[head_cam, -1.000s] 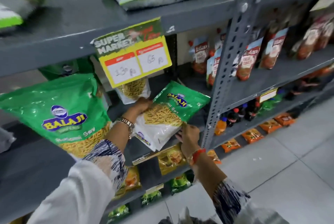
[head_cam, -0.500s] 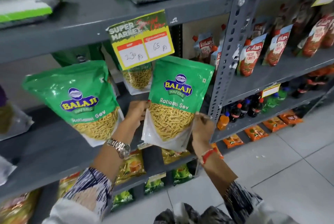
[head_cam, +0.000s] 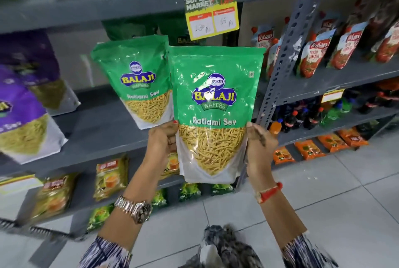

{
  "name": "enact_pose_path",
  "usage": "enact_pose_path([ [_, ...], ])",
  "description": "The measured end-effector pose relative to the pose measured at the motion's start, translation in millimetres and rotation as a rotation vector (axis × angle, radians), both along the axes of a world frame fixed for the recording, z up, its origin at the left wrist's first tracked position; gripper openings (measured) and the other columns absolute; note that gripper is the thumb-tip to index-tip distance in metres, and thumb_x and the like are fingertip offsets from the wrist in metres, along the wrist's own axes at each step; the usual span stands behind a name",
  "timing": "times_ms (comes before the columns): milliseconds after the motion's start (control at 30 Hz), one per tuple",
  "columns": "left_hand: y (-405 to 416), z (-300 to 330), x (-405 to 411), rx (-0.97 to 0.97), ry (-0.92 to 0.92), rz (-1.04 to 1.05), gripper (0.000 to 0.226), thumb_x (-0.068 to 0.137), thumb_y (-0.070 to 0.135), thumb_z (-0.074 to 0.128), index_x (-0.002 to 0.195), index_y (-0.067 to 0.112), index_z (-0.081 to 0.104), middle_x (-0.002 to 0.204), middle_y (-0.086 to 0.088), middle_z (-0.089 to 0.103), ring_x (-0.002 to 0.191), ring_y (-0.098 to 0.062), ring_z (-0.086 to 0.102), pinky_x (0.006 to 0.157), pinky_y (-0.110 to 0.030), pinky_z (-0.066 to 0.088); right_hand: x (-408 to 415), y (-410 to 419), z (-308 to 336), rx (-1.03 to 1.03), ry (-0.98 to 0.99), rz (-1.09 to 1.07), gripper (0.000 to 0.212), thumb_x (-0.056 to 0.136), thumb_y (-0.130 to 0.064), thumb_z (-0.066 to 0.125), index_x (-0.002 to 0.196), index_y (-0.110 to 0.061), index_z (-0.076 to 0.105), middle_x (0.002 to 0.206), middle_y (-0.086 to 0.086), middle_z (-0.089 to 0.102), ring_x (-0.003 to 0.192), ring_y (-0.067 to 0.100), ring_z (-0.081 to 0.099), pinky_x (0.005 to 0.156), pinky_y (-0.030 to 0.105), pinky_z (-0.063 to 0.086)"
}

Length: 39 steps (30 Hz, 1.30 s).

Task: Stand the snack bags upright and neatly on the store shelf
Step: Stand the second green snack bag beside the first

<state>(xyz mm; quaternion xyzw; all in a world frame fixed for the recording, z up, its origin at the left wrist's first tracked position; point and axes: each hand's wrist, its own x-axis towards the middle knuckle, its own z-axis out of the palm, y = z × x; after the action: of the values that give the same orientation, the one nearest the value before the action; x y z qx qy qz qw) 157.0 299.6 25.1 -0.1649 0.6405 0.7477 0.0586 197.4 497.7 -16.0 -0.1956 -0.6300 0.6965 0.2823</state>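
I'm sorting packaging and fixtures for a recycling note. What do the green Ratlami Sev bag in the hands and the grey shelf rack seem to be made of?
Ratlami Sev bag: likely glossy plastic film; it shows bright glare streaks and wrinkles, and a clear lower window reveals the yellow sev.

Grey shelf rack: probably painted metal; the upright has rows of punched holes and bolts, with a matte grey coat.

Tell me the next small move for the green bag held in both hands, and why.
Probably ease the held bag forward and down onto the grey shelf, right of the standing green bag. Left hand and right hand grip its lower edges, it is upright, and it hangs in front of the shelf.
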Motion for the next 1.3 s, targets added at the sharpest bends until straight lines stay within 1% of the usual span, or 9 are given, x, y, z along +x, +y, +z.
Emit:
enact_pose_path([
  [100,-2,3,15,0.011,0.044,0.004,0.024,0.084,0.000,0.049,0.068,0.010,0.062,0.054,-0.003,0.047,0.052,-0.018,0.037,0.050,-0.026,0.033,13,-2,8,0.018,0.060,-0.027,0.019,0.087,-0.019,0.062,0.105,-0.015,0.066,0.089,-0.001,0.069,0.085,0.011,0.065,0.073,0.014,0.050],
  [433,-22,9,45,0.032,0.130,0.020,0.018,0.086,0.004,0.049,0.076,0.006,0.064,0.069,-0.007,0.045,0.059,-0.019,0.035,0.057,-0.031,0.031,36,-20,23,0.078,0.164,0.025,0.022,0.089,-0.013,0.059,0.086,-0.034,0.066,0.074,-0.028,0.071,0.078,-0.002,0.066,0.073,0.017,0.054],
  [633,-5,-5,27,0.026,0.083,0.046,0.015,0.088,0.002,0.048,0.085,0.006,0.063,0.055,0.004,0.067,0.049,-0.007,0.061,0.049,-0.017,0.052,8,-12,1,0.022,0.073,-0.011,0.013,0.089,-0.015,0.059,0.099,-0.018,0.066,0.080,-0.014,0.068,0.071,-0.008,0.065,0.066,0.009,0.049],
  [800,16,-21,-8,0.003,0.027,0.083,0.020,0.090,-0.001,0.044,0.087,0.008,0.062,0.078,-0.005,0.064,0.072,-0.020,0.061,0.061,-0.023,0.055,-28,2,-15,-0.053,0.001,-0.048,0.022,0.090,-0.013,0.058,0.106,0.000,0.066,0.089,0.005,0.068,0.076,0.004,0.062,0.071,0.018,0.050],
  [900,30,-27,-32,-0.001,0.045,0.048,0.023,0.093,0.004,0.041,0.082,0.013,0.058,0.079,-0.006,0.063,0.070,-0.019,0.059,0.057,-0.017,0.055,-55,13,-15,-0.074,-0.008,-0.066,0.025,0.091,-0.013,0.056,0.108,0.003,0.063,0.091,0.004,0.066,0.073,0.001,0.058,0.061,0.004,0.046],
  [1067,51,-17,-78,-0.063,0.120,0.081,0.019,0.093,0.006,0.046,0.083,0.012,0.060,0.071,-0.005,0.059,0.064,-0.017,0.054,0.062,-0.023,0.054,-107,26,-1,-0.046,0.041,-0.076,0.024,0.090,-0.010,0.056,0.107,0.005,0.063,0.099,0.009,0.064,0.086,0.017,0.061,0.064,0.003,0.048],
  [1133,57,-9,-100,-0.092,0.166,0.124,0.014,0.091,0.007,0.049,0.092,0.011,0.062,0.080,-0.011,0.063,0.079,-0.026,0.060,0.075,-0.035,0.055,-132,34,2,-0.055,0.048,-0.064,0.024,0.091,-0.011,0.056,0.107,0.005,0.064,0.098,0.011,0.065,0.088,0.019,0.061,0.068,0.007,0.051],
  [1200,60,-7,-121,-0.135,0.202,0.170,0.014,0.089,0.009,0.052,0.095,0.011,0.065,0.099,-0.018,0.069,0.096,-0.035,0.063,0.091,-0.047,0.053,-156,38,2,-0.090,0.039,-0.001,0.025,0.091,-0.014,0.057,0.104,0.005,0.064,0.097,0.016,0.067,0.090,0.025,0.063,0.081,0.030,0.057],
  [1300,64,-7,-141,-0.189,0.212,0.230,0.020,0.088,0.012,0.054,0.103,0.007,0.065,0.107,-0.019,0.069,0.102,-0.036,0.063,0.095,-0.050,0.050,-187,44,-10,-0.148,0.023,0.102,0.017,0.089,-0.021,0.059,0.095,-0.007,0.066,0.095,0.016,0.068,0.092,0.029,0.066,0.089,0.050,0.053],
])
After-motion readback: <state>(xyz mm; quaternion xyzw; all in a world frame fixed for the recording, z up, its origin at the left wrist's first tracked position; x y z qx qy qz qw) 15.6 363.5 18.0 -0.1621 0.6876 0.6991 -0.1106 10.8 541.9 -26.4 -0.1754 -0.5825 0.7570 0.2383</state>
